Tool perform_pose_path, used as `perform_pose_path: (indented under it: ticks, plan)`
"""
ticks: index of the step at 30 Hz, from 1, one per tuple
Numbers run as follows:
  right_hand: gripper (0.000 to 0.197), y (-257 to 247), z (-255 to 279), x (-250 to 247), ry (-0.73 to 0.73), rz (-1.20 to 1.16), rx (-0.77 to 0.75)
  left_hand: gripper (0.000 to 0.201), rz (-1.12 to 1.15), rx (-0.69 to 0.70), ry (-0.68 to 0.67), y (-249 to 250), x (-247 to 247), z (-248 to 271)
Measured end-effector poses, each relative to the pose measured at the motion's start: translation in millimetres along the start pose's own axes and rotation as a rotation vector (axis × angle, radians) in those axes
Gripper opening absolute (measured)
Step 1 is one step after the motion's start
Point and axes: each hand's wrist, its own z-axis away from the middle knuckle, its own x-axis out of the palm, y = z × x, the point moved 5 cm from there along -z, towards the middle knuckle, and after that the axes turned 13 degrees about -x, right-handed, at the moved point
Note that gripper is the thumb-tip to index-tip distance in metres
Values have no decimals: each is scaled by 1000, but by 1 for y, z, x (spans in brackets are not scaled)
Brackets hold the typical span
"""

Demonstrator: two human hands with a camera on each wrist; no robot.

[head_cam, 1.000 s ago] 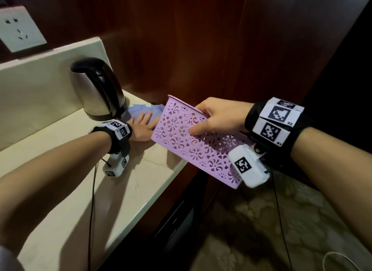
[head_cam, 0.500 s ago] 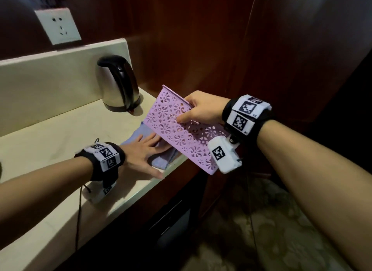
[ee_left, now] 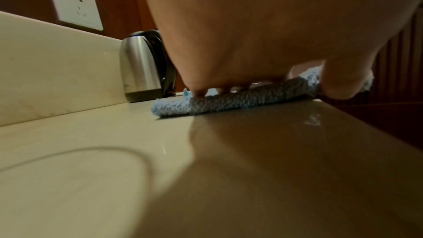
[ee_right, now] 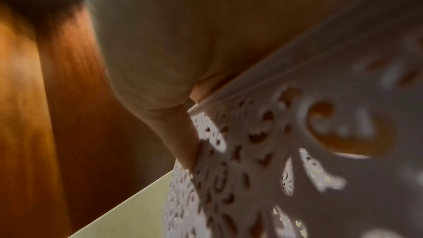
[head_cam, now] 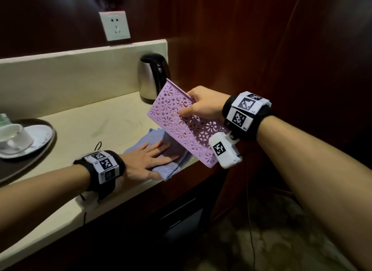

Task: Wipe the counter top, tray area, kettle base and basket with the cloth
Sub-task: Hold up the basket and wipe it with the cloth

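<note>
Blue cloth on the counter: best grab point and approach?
Judging by its pose, pinch the cloth corner overhanging the counter front edge, from the front. It hangs free there; the left hand presses the rest flat.

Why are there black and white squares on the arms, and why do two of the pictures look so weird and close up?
No robot here: these are a person's two arms. The bands with checkered squares hold little cameras. The big picture comes from a camera on the person's head, looking down. The other two come from the wrist cameras, so the hands look huge and blurry.

The left hand lies flat on a blue cloth, pressing it onto the cream counter top near the front edge. The right hand holds a purple basket with lacy holes, tipped up by its rim, thumb on the outside.

At the back stands a shiny kettle. To the left a dark tray carries a white cup on a saucer. A wall socket sits above.
</note>
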Motion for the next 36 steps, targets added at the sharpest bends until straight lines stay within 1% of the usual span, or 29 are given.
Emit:
perform_pose_path:
  ticks: [4,8,12,17,19,21,23,25,27,29,30,31,32,33,34,35,36]
  plan:
    - [14,-19,-10,18,-52,33,-39,78,63,-49,-39,-13,17,29]
    - [21,-42,-21,34,-103,87,-90,80,100,-113,-49,-25,32,48]
    - [16,-67,-32,49,-141,64,-136,87,127,-157,-50,-32,40,70]
    - [20,-101,-47,76,-212,80,-207,92,177,-237,-38,-52,58,104]
    - [20,-112,-51,86,-237,95,-235,86,205,-275,-32,-58,64,117]
    - [21,-126,-54,97,-267,106,-263,72,248,-310,-28,-62,68,133]
    - [18,-136,-57,106,-287,98,-288,57,304,-316,-31,-65,71,146]
    - [16,-148,-59,115,-301,86,-311,52,358,-328,-36,-69,76,160]
    - [19,-161,-61,122,-299,106,-346,54,446,-382,-40,-77,85,174]
    - [25,-173,-64,129,-307,80,-371,58,574,-434,-43,-81,92,187]
    - [26,-176,-65,131,-312,57,-375,58,705,-446,-36,-82,94,191]
    - [27,-178,-68,132,-309,45,-384,60,905,-446,0,-82,90,195]
    - [26,-181,-70,132,-299,38,-396,59,1166,-480,96,-86,84,196]
    - [24,-182,-72,131,-283,29,-406,52,1417,-584,253,-95,78,199]
    - [24,-186,-74,129,-264,16,-422,41,1617,-727,386,-107,76,207]
    - [26,-189,-78,128,-238,-13,-432,34,1788,-828,480,-116,73,214]
    - [28,-190,-81,125,-209,-61,-434,34,1914,-865,527,-126,71,217]
